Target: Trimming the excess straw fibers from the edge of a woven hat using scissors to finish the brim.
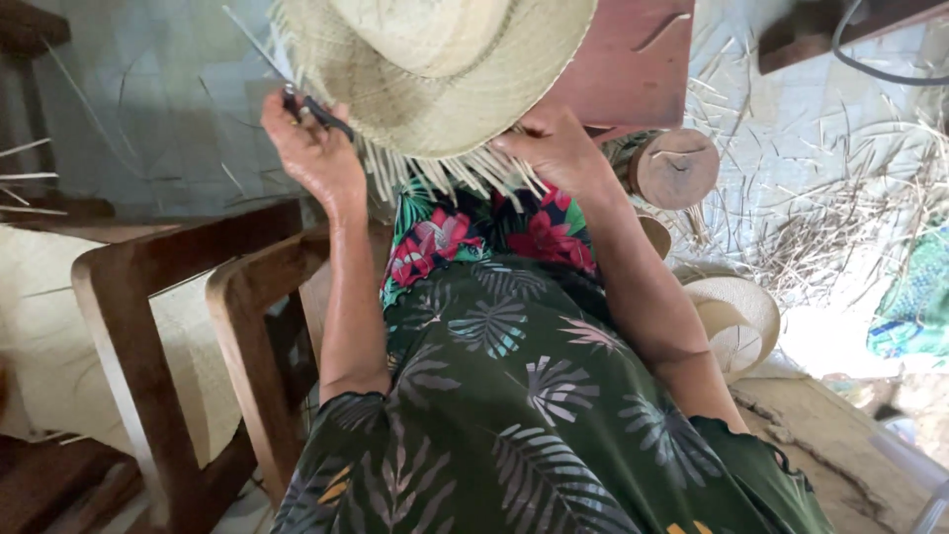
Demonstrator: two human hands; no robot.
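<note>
A pale woven straw hat with a fringe of loose uncut fibres hangs over my lap at the top centre. My left hand grips a pair of dark scissors against the hat's left brim edge. My right hand holds the hat's brim from the right, fingers tucked under the fringe. Both forearms reach up from my green leaf-and-flower patterned dress.
A wooden chair stands at my left. A round wooden hat block and another pale straw hat lie at the right. Straw clippings litter the tiled floor. A reddish wooden board sits behind the hat.
</note>
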